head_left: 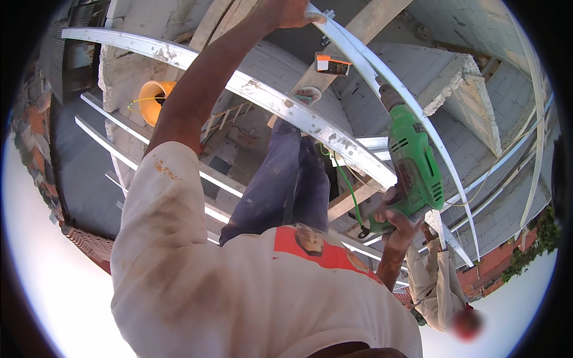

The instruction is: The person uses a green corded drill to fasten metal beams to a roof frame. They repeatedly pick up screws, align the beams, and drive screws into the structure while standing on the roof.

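Observation:
My right hand point(397, 224) is wrapped around the handle of a green power drill point(412, 158). The drill's dark chuck point(391, 95) points up the view, close beside a curved light metal channel point(358, 51). A green cord point(353, 194) hangs from the drill's handle. At the top edge my left hand point(291, 13) grips that same channel near its upper end, with part of the hand cut off by the frame. Below my left arm, a wide white-flecked metal beam point(262, 92) crosses in front of my legs.
A small orange and black box point(332, 64) sits on a wooden plank point(367, 24) near my foot. A yellow bucket point(156, 100) is at left. Light block walls point(441, 74) and more metal bars point(113, 143) surround me over a drop. Another person point(439, 277) is at lower right.

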Tool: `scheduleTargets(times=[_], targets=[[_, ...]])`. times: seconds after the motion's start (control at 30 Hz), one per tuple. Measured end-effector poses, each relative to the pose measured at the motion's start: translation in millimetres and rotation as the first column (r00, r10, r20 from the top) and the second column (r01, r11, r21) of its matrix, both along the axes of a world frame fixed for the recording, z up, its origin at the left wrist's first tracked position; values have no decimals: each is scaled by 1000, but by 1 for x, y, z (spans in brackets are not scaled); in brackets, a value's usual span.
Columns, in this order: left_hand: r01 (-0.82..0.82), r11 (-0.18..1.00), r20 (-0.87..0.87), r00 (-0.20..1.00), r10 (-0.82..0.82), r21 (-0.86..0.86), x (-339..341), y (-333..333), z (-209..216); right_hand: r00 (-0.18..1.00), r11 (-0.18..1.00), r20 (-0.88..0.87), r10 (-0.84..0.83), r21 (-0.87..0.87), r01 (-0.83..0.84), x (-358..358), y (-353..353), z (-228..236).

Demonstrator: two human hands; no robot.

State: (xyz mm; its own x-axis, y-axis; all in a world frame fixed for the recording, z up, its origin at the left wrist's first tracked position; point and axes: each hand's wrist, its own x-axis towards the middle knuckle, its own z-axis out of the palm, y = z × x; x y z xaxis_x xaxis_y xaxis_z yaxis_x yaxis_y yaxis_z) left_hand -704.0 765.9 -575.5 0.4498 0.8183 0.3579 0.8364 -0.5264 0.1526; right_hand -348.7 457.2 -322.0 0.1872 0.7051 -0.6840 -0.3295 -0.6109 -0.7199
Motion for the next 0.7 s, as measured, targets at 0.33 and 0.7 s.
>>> scheduleTargets(times=[0.33,0.7], targets=[[345,711,-310,723,-617,-612,-8,76,-2,993,993,14,-115,-11,115,-18,-4,-3],[338,801,-374,749,-547,-494,-9,69,-22,997,997,-6,-71,9,71,-29,-8,9]])
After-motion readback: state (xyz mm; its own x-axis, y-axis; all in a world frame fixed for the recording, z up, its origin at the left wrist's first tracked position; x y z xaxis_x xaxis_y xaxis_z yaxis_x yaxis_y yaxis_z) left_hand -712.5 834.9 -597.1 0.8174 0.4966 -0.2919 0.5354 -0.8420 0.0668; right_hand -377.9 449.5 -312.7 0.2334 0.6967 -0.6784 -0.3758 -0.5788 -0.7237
